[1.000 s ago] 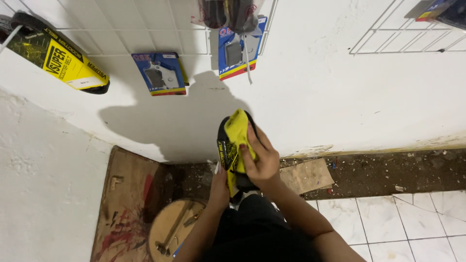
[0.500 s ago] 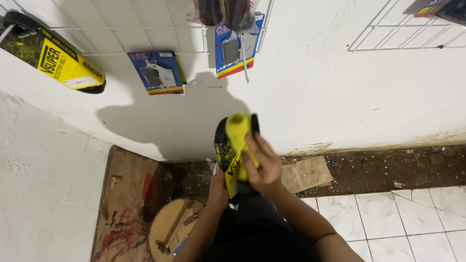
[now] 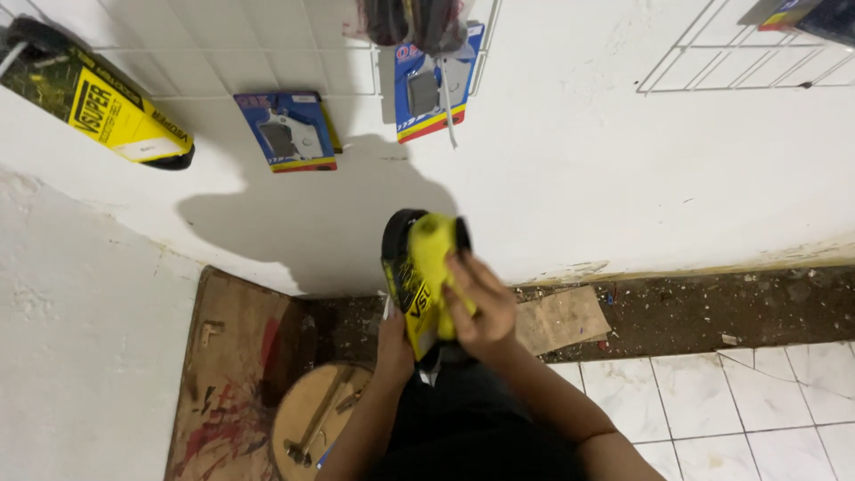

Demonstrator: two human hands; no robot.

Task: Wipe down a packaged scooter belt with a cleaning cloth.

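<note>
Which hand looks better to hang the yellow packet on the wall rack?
Probably the right hand: it wraps the front of the yellow packet high up, nearer the wire rack. The left hand only props it from underneath.

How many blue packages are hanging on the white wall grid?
2 clearly. One blue package hangs left of centre; another blue package hangs higher, near the top centre, partly behind dark items. A further bluish one at the top right corner is cut off.

Bright light from behind and above. Big dark shadow of a head on the white wall (image 3: 570,178). Dim down at the floor by the left corner. Slightly blurry hands. Bent lines near the edges.
</note>
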